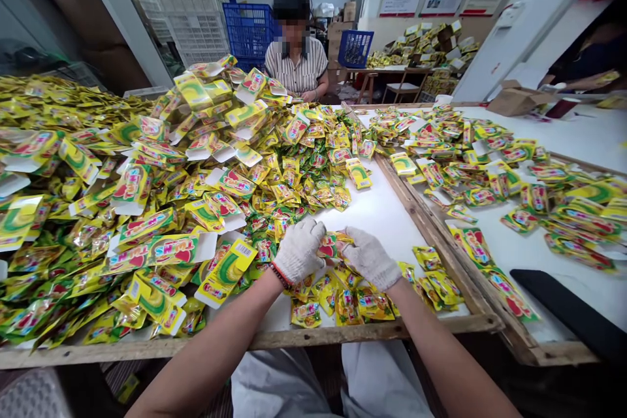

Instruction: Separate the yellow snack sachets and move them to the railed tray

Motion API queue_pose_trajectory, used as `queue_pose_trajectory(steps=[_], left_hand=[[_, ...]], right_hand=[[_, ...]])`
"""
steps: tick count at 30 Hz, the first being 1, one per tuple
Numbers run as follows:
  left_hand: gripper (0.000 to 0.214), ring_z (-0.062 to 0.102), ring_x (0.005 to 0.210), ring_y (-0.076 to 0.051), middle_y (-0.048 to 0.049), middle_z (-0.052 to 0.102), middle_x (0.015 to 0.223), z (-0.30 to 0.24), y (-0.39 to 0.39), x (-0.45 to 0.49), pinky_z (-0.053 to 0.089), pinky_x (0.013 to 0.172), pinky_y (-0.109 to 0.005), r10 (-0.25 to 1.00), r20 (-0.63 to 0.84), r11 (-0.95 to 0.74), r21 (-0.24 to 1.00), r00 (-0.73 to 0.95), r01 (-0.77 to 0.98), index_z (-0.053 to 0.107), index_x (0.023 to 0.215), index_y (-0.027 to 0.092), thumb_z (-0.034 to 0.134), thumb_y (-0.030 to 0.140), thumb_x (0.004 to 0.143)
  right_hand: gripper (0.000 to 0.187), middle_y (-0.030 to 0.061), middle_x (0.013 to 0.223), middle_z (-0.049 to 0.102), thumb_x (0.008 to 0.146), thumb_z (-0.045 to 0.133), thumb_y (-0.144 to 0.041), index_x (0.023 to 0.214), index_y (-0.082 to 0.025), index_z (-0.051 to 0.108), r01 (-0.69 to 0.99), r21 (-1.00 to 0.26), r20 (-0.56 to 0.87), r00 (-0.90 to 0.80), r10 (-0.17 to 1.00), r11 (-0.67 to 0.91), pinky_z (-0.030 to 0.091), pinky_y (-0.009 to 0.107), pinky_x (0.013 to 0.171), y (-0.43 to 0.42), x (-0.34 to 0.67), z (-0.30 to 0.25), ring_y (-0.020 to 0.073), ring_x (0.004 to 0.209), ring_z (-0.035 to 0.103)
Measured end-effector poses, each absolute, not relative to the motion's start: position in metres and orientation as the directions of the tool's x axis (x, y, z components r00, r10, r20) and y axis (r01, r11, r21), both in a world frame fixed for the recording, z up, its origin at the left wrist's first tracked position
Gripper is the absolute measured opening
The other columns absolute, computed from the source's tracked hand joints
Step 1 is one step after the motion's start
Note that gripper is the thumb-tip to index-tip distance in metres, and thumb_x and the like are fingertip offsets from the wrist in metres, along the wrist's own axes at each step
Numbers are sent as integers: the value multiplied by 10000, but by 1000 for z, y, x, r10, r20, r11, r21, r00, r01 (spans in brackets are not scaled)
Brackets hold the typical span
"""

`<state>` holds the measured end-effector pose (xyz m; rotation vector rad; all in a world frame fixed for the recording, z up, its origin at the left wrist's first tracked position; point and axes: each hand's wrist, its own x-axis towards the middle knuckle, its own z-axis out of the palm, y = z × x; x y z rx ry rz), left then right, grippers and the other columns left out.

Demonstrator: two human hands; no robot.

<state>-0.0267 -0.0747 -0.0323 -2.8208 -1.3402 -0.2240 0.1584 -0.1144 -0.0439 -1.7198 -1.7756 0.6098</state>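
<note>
In white knit gloves, my left hand and my right hand work close together near the table's front edge. Between them is a small yellow, red and green candy packet, with the fingers of both hands closed on its ends. Part of it is hidden by the gloves. Just below my hands lie several yellow sachets in a loose cluster. Left of my left hand, a yellow box with a barcode rests on the heap. A few more sachets lie to the right of my right hand.
A tall heap of packets and open cartons covers the left of the table. A wooden divider separates it from another section with more packets. A dark phone-like slab lies right. A person sits opposite.
</note>
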Motion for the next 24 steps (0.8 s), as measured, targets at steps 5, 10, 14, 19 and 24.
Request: queue_pose_trajectory(steps=[5, 10, 14, 19, 24], left_hand=[[560, 511, 1010, -273, -78, 544, 1087, -27, -76, -27, 407, 782, -395, 734, 141, -673, 19, 665, 739, 500, 1084, 209, 750, 435, 636], [553, 509, 1008, -272, -83, 549, 1091, -26, -78, -27, 403, 768, -393, 732, 161, -671, 9, 661, 741, 500, 1093, 202, 743, 435, 655], [627, 520, 982, -271, -94, 543, 1127, -29, -76, -29, 403, 797, -391, 782, 178, -610, 20, 598, 792, 483, 1137, 196, 762, 448, 635], [610, 516, 991, -278, -96, 546, 1124, -30, -79, -27, 402, 798, -394, 787, 198, -601, 31, 585, 798, 492, 1127, 195, 770, 433, 639], [597, 510, 1048, -296, -94, 553, 1112, -30, -82, -26, 417, 837, -413, 726, 240, -687, 189, 645, 702, 517, 1116, 209, 789, 380, 613]], right_hand=[[179, 50, 796, 691, 803, 537, -293, 834, -166, 660, 634, -773, -97, -165, 981, 30, 454, 249, 615, -114, 161, -24, 158, 670, 590], [164, -7, 642, 623, 757, 554, -288, 850, -178, 632, 537, -834, -104, 74, 992, -128, 414, 223, 499, -112, 156, -36, 113, 510, 518], [299, -15, 607, 623, 728, 618, -362, 951, -165, 609, 227, -944, -190, 216, 958, -239, 378, 199, 435, -121, 153, -42, 95, 457, 501], [337, -34, 437, 563, 798, 563, -489, 940, -184, 564, 106, -941, -328, -34, 944, -323, 255, 174, 365, -137, 145, -31, 83, 348, 416], [313, -50, 413, 534, 789, 591, -492, 778, -206, 463, -1, -930, -360, -198, 912, -367, 236, 160, 359, -141, 134, -39, 69, 332, 384]])
